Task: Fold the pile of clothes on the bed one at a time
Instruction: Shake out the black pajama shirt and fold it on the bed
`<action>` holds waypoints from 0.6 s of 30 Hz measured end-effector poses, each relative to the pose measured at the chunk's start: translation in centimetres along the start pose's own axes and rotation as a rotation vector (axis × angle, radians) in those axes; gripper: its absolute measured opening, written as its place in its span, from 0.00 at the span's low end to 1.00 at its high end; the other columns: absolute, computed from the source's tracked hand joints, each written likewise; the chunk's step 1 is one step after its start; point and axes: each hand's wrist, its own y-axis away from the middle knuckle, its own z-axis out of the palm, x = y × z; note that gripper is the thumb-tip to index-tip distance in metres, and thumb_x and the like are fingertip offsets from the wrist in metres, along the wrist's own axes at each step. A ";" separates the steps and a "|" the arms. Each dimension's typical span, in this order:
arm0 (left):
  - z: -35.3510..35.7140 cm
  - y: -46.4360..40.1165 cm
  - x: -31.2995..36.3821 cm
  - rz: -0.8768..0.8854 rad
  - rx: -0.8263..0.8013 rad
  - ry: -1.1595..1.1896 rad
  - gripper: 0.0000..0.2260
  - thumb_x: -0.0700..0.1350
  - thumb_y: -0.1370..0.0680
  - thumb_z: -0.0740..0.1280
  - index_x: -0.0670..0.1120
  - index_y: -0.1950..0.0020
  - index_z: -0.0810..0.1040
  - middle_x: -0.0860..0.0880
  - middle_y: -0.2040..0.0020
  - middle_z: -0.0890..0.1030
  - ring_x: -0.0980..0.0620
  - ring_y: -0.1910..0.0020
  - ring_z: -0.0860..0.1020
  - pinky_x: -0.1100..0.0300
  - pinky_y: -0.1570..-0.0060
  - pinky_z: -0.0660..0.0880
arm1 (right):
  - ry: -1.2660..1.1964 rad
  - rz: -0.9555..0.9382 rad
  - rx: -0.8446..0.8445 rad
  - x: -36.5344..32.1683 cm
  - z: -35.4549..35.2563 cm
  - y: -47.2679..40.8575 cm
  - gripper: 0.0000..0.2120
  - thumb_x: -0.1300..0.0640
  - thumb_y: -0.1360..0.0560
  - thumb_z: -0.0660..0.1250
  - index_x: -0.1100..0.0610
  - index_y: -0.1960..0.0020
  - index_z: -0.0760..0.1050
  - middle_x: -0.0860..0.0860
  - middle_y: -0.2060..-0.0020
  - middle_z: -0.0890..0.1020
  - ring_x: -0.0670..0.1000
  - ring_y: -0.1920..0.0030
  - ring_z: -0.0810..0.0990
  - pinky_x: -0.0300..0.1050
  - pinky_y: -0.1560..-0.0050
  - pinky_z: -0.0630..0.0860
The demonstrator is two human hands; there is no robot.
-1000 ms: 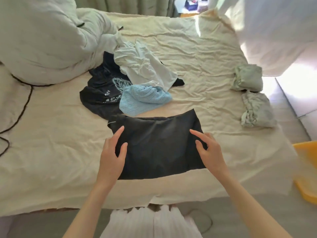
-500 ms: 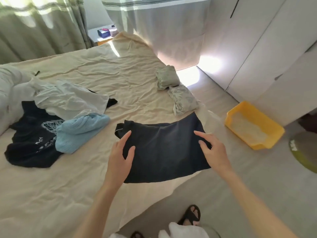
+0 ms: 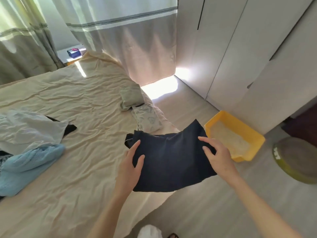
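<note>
A folded dark navy garment (image 3: 171, 160) hangs in the air over the right edge of the bed (image 3: 77, 177). My left hand (image 3: 130, 167) grips its left side with thumb and forefinger on top. My right hand (image 3: 221, 158) grips its right side the same way. The unfolded pile lies at the left: a white garment (image 3: 29, 129), a light blue knit (image 3: 29, 165) and a black piece (image 3: 70, 128) peeking out beneath the white one. Two folded pale green items (image 3: 132, 97) (image 3: 148, 120) sit near the bed's right edge, just beyond the held garment.
A yellow tray (image 3: 253, 138) with pale granules stands on the floor right of the bed. A round olive cushion (image 3: 295, 158) lies further right. White wardrobe doors (image 3: 240, 57) line the right wall. A curtain (image 3: 128, 40) hangs behind the bed.
Both hands have lifted the folded dark garment off the bed and carried it right, toward the two folded items. My view has swung right too.
</note>
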 end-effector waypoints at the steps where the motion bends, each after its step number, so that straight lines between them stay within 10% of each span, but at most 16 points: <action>1: 1.3 -0.9 0.7 -0.004 -0.004 0.004 0.22 0.44 0.21 0.63 0.59 0.29 0.65 0.61 0.41 0.71 0.64 0.44 0.69 0.77 0.50 0.64 | 0.010 -0.003 -0.007 0.6 -1.1 -1.3 0.16 0.65 0.22 0.63 0.50 0.39 0.76 0.40 0.53 0.76 0.37 0.50 0.73 0.21 0.52 0.66; 10: 11.1 -12.0 3.3 -0.092 0.079 0.088 0.23 0.43 0.22 0.64 0.55 0.28 0.65 0.57 0.33 0.70 0.61 0.36 0.68 0.68 0.37 0.63 | -0.013 -0.006 -0.081 5.5 -4.9 -17.0 0.15 0.64 0.22 0.62 0.50 0.40 0.77 0.43 0.48 0.77 0.42 0.46 0.72 0.36 0.44 0.67; 18: 17.7 -19.1 5.6 -0.257 0.227 0.220 0.25 0.41 0.23 0.66 0.55 0.28 0.64 0.59 0.32 0.68 0.62 0.34 0.66 0.69 0.37 0.62 | 0.053 -0.062 -0.256 8.4 -7.1 -31.6 0.15 0.63 0.22 0.63 0.45 0.42 0.77 0.41 0.48 0.77 0.43 0.45 0.72 0.26 0.50 0.66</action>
